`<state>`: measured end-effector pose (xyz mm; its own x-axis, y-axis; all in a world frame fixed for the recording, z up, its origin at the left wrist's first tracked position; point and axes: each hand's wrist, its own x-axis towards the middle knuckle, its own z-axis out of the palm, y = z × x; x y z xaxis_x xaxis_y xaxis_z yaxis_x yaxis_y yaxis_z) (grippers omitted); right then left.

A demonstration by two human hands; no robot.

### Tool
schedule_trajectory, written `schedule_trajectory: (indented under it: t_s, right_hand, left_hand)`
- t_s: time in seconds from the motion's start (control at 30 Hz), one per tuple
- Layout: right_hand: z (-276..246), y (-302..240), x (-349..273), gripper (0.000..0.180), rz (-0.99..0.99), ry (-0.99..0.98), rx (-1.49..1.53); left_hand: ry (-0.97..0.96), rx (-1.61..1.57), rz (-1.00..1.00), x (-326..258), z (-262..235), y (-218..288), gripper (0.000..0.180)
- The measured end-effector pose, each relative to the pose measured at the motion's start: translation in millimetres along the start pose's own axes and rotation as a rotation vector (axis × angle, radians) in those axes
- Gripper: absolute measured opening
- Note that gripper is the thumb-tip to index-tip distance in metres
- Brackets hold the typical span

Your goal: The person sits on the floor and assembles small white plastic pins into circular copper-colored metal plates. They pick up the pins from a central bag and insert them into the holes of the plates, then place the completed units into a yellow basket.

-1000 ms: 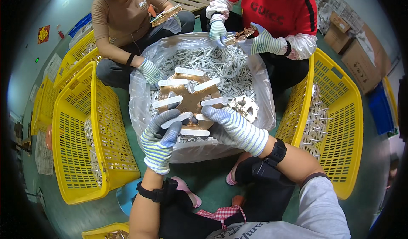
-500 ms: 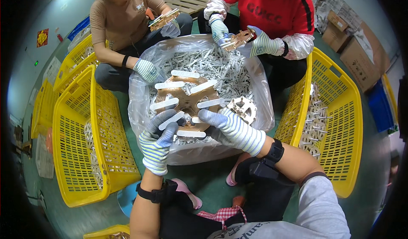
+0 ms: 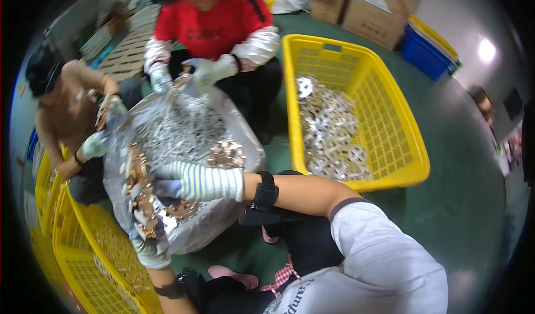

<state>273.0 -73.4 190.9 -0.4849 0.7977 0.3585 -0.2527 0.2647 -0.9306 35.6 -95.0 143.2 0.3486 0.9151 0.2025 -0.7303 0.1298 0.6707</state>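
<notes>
At the left side of a plastic-lined bin (image 3: 253, 152), my gloved left hand (image 3: 149, 247) grips the lower edge of a copper-coloured disc plate (image 3: 144, 197). The plate is tilted, nearly edge-on, with several pale metal strips on its face. My gloved right hand (image 3: 195, 183) reaches left over the bin, fingertips beside the plate. Motion smears its fingers, and whether they touch the plate cannot be made out. Loose silver strips (image 3: 178, 124) fill the bin. A second shiny cut-out disc (image 3: 227, 153) lies on them, and copper-coloured metal (image 3: 183, 208) shows below my right hand.
A yellow basket (image 3: 356, 46) with silver cut-out discs (image 3: 331, 130) stands at right; another yellow basket (image 3: 83, 241) is at left. Across the bin, a person in red (image 3: 214, 18) and one in tan (image 3: 72, 102) hold copper-coloured pieces. Cardboard boxes (image 3: 373, 18) stand behind.
My view has swung to the right, so the bin sits further left. The disc plate has gone from facing me to nearly edge-on. My right hand has come off its face.
</notes>
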Motion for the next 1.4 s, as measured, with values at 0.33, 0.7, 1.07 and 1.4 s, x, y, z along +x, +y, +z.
schedule_trajectory:
  t_s: [0.33,0.7,1.07,1.4]
  right_hand:
    - [-236,-128,-253,0.036,0.275,1.079,-0.611]
    - [-342,56,-392,0.040,1.021,0.407,-1.466]
    - [-263,93,-235,0.039,0.607,0.358,-1.373]
    - [-202,45,-193,0.039,0.445,0.388,-1.269]
  left_hand:
    - [-0.017,0.575,-0.038,11,61,7,0.066]
    - [0.623,1.001,0.158,-133,80,128,0.041]
    - [1.870,0.426,0.324,-630,-11,117,0.038]
    - [1.066,0.908,-1.387,-692,-59,-5,0.047]
